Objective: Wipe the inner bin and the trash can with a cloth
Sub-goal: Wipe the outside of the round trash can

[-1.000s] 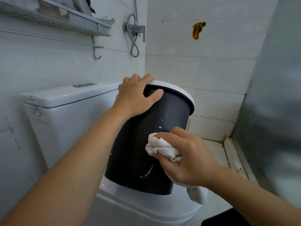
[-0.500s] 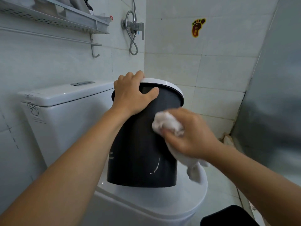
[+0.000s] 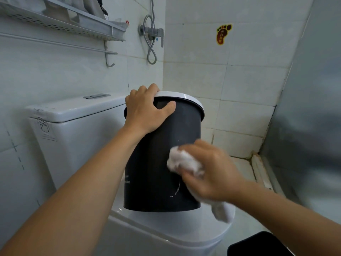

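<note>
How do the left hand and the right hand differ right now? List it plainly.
The left hand grips the white rim of the dark bin at the top, while the right hand sits lower, at the bin's side wall. The left hand holds no cloth; the right hand grips a bunched white cloth against the bin. The left hand looks sharp, the right hand blurred. Both touch the same bin, which stands on the closed toilet lid.

"小心地滑" on the foot-shaped sticker (image 3: 223, 34); trash can (image 3: 158, 163) print illegible

White tiled walls (image 3: 193, 74), a toilet cistern (image 3: 73, 126), metal shelf (image 3: 60, 23), shower valve (image 3: 153, 32), foot sticker (image 3: 223, 34)
</note>
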Demonstrator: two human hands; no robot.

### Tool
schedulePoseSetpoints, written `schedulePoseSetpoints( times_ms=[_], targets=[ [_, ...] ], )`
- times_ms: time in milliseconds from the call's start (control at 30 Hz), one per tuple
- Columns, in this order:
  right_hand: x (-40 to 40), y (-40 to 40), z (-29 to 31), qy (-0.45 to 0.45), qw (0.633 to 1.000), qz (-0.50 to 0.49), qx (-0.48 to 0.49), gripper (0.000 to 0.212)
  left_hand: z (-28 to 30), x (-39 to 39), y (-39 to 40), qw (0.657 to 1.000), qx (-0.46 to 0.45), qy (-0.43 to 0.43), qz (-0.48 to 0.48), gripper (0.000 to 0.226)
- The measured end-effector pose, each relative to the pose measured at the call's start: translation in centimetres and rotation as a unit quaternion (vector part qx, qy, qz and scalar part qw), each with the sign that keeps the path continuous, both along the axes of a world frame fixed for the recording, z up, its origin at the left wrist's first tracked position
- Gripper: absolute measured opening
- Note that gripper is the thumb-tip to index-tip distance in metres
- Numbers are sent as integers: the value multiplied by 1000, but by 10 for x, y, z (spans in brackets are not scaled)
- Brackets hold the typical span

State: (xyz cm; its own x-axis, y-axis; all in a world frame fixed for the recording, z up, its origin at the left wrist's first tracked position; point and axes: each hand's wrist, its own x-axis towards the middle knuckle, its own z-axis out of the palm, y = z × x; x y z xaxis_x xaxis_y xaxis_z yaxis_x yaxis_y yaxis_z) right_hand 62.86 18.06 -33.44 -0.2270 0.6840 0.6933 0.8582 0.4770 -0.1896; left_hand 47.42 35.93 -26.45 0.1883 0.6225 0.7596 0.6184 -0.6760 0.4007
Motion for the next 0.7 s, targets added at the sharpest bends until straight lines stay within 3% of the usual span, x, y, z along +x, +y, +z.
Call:
schedulePoseSetpoints(
  times_ms=[100,300,500,567,633,700],
  targets=[
    [-1,-10,-10,-45,998,28,-17,23,-1,-4,0,1000,4,-12,-6,48],
    [5,43,45,45,990,-110,73,25,-1,-3,-2,1000,9,-10,0,47],
    [-17,2,32,-104,994,-9,-44,12,-3,-9,-1,999,20,-24,7,47],
    [-11,4,39,-73,997,6,-39,16,-3,-7,-7,999,39,-28,-8,49],
    [-4,20,50,-18,999,-37,24,12,-2,-1,-12,998,48,-22,-20,49],
    [2,34,56,30,993,-86,75,24,-1,4,-14,999,44,-11,-12,51]
  ],
)
